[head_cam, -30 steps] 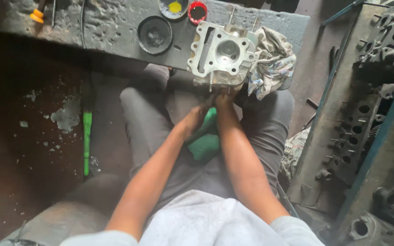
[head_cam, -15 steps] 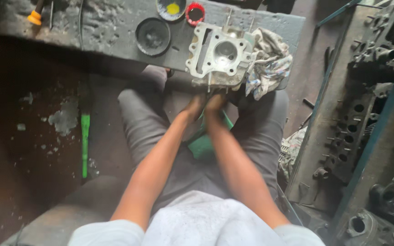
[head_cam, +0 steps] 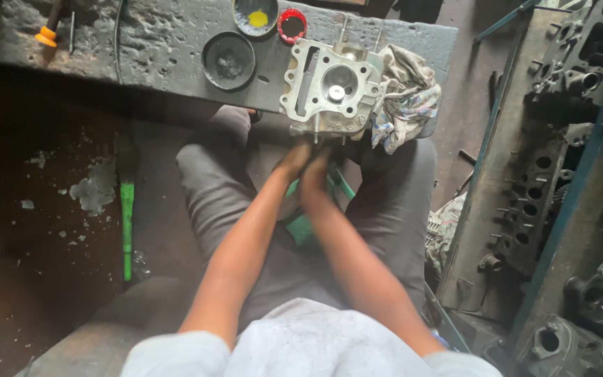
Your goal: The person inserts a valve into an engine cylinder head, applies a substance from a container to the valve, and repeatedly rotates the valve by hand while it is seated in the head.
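As both hands had crept forward from the lap, the left hand (head_cam: 293, 162) and right hand (head_cam: 313, 174) met beneath the cylinder head (head_cam: 331, 91) at the worktop's (head_cam: 162, 42) near edge, their grip impossible to tell.

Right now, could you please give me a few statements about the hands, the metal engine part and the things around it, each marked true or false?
1. The metal cylinder head sits on the edge of the stone slab. True.
2. A crumpled rag lies to the left of the cylinder head. False: it lies on its right, touching it.
3. The left hand and the right hand are close together just below the cylinder head. True.
4. The red ring lies on the floor. False: it lies on the slab, above the cylinder head.
5. A green-handled tool lies on the floor at the left. True.
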